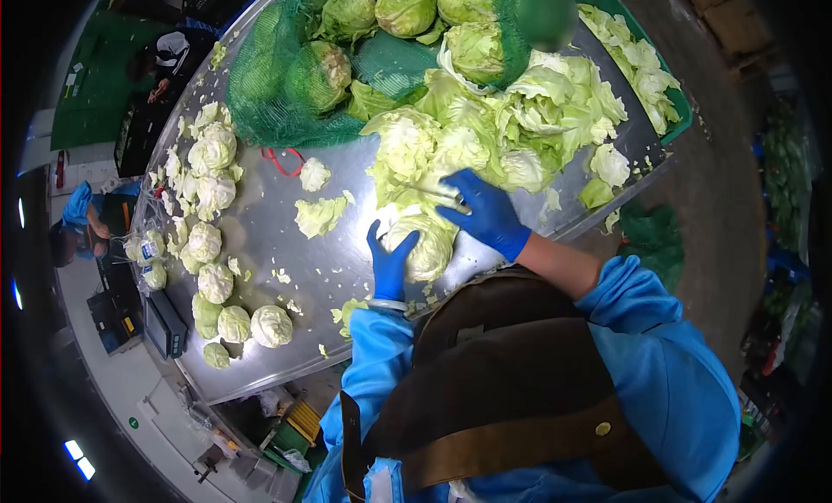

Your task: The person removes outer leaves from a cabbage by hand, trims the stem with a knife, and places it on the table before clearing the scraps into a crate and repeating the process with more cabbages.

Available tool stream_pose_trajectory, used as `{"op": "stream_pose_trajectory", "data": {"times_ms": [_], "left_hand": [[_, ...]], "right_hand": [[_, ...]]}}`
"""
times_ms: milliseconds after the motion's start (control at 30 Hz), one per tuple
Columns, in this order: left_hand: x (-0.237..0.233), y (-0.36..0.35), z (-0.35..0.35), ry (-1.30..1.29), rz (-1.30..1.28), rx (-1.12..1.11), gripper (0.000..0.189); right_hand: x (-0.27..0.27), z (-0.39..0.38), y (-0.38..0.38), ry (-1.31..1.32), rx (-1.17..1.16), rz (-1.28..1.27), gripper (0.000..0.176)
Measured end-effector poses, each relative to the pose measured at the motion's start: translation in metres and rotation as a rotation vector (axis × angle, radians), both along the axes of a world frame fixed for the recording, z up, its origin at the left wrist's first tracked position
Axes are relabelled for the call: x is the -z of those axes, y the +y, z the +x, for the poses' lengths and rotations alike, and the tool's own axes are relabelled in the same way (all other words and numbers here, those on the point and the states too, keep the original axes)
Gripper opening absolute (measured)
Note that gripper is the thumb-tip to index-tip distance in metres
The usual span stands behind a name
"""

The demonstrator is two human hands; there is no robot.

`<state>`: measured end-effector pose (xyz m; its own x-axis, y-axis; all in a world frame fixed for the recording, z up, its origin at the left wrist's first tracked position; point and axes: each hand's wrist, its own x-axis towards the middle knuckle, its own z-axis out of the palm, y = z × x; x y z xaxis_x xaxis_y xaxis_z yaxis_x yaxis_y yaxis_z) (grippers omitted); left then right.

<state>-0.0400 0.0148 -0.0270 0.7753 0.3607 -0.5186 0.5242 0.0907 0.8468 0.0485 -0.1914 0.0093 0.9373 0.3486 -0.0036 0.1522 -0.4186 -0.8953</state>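
Note:
A pale green cabbage (431, 253) lies on the metal table near its front edge. My left hand (390, 262), in a blue glove, grips its left side with thumb and finger spread around it. Just above and to the right, my right hand (488, 215), also gloved in blue, has its fingers bent toward the leaves. A thin pale strip runs left from these fingers; I cannot make out what it is. Loose outer leaves (555, 104) are heaped beyond my hands, with a trimmed cabbage (407, 143) among them.
A green net sack (260, 96) with several cabbages lies at the back. Trimmed cabbages (215, 282) line the table's left side. A green crate (685, 113) of leaves stands beyond the right edge. Scraps dot the metal table (277, 217). Other people (82, 217) are at the left.

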Motion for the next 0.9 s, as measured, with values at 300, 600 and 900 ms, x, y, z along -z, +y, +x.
{"op": "stream_pose_trajectory", "data": {"times_ms": [300, 600, 900], "left_hand": [[-0.023, 0.016, -0.007, -0.014, -1.098, -0.223, 0.06], [-0.041, -0.016, 0.014, -0.22, -0.797, 0.049, 0.063], [-0.073, -0.036, 0.009, -0.299, -0.325, 0.278, 0.054]], "right_hand": [[0.043, 0.025, -0.017, 0.304, -0.064, -0.18, 0.032], [-0.071, -0.002, 0.024, -0.479, -0.47, -0.255, 0.039], [-0.022, 0.043, -0.021, -0.105, 0.198, 0.316, 0.041]]}}
